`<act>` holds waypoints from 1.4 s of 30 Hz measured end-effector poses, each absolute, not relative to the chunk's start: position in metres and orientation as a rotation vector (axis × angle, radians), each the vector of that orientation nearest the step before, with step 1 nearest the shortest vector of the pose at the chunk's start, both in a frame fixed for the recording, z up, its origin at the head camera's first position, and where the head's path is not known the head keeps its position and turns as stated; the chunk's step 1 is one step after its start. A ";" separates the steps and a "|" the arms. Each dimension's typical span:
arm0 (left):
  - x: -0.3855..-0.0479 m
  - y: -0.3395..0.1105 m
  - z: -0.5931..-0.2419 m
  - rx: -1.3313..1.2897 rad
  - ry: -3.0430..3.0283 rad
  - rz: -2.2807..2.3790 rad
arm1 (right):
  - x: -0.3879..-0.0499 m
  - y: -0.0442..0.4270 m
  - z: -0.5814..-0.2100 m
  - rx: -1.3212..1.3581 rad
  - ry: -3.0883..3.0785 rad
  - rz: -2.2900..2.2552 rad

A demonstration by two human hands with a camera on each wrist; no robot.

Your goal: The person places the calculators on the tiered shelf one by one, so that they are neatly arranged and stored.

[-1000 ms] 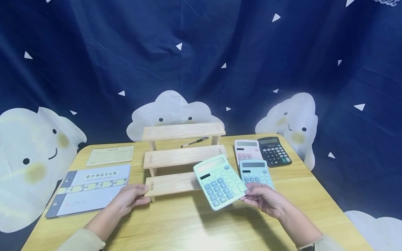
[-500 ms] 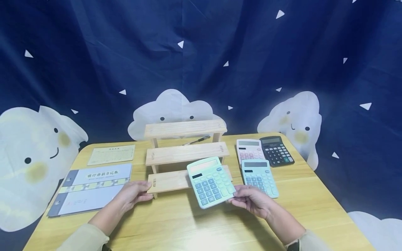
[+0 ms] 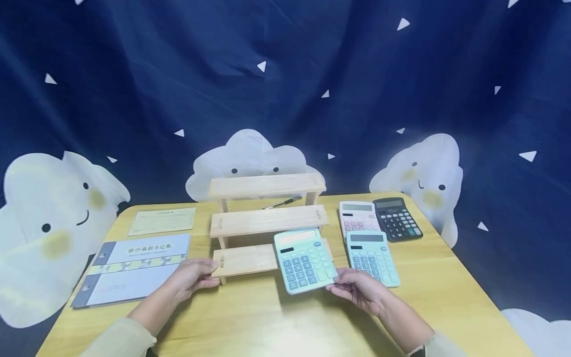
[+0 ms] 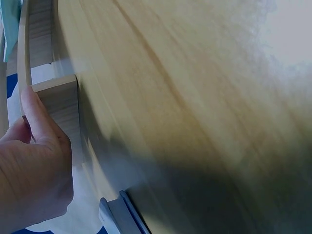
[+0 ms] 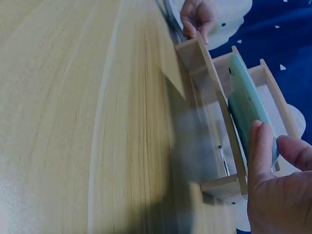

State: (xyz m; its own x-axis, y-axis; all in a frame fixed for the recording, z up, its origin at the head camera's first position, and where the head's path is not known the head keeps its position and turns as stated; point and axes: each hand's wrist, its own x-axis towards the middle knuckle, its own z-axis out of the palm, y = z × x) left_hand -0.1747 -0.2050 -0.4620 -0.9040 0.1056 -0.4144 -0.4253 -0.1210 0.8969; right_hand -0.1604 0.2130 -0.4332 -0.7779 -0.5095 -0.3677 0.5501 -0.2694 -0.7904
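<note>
The left hand [image 3: 192,278] and right hand [image 3: 359,288] of a person, both bare, reach forward from pale beige fabric sleeves [image 3: 119,339]. The left forearm [image 3: 153,310] slants inward from lower left, its hand pinching between thumb and fingers. The right forearm [image 3: 406,320] angles in from lower right; in the right wrist view, thumb [image 5: 294,152] and fingers [image 5: 262,146] pinch from opposite sides. The two hands stay well apart.
</note>
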 end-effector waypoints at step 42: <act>-0.179 -0.209 -0.465 -0.367 1.772 2.053 | -0.173 0.170 -0.453 0.391 1.399 -2.176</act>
State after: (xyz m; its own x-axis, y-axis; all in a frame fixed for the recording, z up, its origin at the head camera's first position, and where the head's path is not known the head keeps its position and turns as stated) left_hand -0.1794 -0.2090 -0.4648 -0.8848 0.1288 -0.4477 -0.4617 -0.1144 0.8796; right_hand -0.1730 0.1705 -0.4531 -0.8235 -0.2680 -0.5001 0.5662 -0.3321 -0.7544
